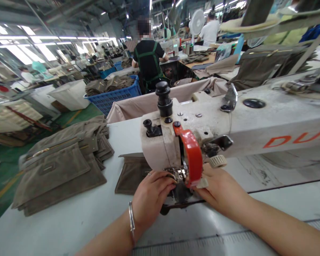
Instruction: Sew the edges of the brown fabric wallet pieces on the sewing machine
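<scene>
An off-white sewing machine (256, 124) with a red guard (193, 156) stands on a pale table (69, 220). My left hand (152, 195) sits at the needle area, fingers curled and pressed near the presser foot (178, 174). My right hand (221, 188) lies on the other side of the foot, fingers reaching under the red guard and mostly hidden. A brown fabric piece (132, 172) lies under the machine head, running left from the foot. What the fingers grip, if anything, is hidden by the machine head.
A stack of brown fabric pieces (61, 163) lies on the table at left. Behind stand a blue crate (114, 96) of fabric and a white bin (69, 94). A person in black (149, 60) and another in white (210, 30) work at far tables.
</scene>
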`<state>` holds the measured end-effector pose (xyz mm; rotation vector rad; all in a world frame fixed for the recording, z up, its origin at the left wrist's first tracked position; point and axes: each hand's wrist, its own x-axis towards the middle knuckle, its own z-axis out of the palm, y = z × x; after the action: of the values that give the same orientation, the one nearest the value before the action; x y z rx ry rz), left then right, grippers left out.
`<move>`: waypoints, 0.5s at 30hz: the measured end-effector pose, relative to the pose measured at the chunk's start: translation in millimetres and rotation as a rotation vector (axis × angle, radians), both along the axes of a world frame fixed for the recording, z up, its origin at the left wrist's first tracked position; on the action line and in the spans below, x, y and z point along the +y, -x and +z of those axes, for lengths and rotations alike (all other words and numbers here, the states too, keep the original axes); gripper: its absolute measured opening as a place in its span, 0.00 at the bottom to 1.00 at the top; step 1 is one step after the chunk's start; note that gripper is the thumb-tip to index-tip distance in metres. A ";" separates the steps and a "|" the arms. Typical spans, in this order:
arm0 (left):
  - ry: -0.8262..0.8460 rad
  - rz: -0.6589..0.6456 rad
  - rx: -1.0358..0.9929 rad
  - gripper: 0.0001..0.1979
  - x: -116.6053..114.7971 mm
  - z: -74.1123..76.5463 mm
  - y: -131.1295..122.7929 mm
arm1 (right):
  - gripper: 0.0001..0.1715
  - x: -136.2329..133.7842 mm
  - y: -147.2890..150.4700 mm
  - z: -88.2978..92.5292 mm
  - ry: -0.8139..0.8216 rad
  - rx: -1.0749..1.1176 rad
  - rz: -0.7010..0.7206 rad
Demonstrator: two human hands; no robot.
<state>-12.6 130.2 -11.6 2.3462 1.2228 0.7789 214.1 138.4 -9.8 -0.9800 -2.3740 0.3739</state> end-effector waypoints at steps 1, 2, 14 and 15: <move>-0.011 0.005 -0.001 0.08 0.1 -0.1 0.2 | 0.09 -0.3 -0.3 0.6 0.008 0.002 0.001; -0.019 0.008 -0.002 0.08 0.0 -0.2 0.5 | 0.09 -0.5 -0.6 1.1 0.015 0.001 0.000; -0.062 0.021 0.004 0.07 -2.9 -1.5 1.7 | 0.09 0.1 0.9 -3.7 -0.033 -0.037 -0.015; -0.064 0.023 0.004 0.07 -3.0 -1.8 2.0 | 0.10 0.1 1.1 -3.7 -0.035 -0.045 -0.019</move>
<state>-14.6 127.2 -13.4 2.3900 1.2463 0.8325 213.0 138.5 -13.5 -1.0035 -2.4017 0.3051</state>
